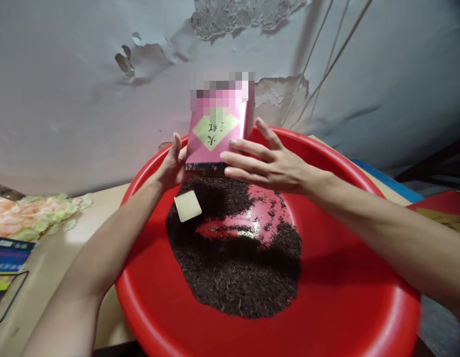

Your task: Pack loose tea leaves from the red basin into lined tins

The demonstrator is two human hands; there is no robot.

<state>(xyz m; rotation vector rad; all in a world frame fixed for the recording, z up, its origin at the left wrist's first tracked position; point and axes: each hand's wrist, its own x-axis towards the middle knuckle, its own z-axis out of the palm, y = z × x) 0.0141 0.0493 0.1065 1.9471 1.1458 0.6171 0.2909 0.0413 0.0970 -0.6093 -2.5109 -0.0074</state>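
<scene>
My left hand and right hand press fingers flat against pink packet, upended over tea leaves in red basin; packet light, crushable; best held at side edges.

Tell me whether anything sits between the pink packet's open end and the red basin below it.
Nothing visible does. The pink packet, held by the left hand and right hand, hangs mouth-down directly over the loose tea in the red basin.

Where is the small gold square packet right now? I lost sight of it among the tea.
In the head view, the gold square packet lies on the dark tea leaves, left side of the red basin, just below the left hand.
</scene>
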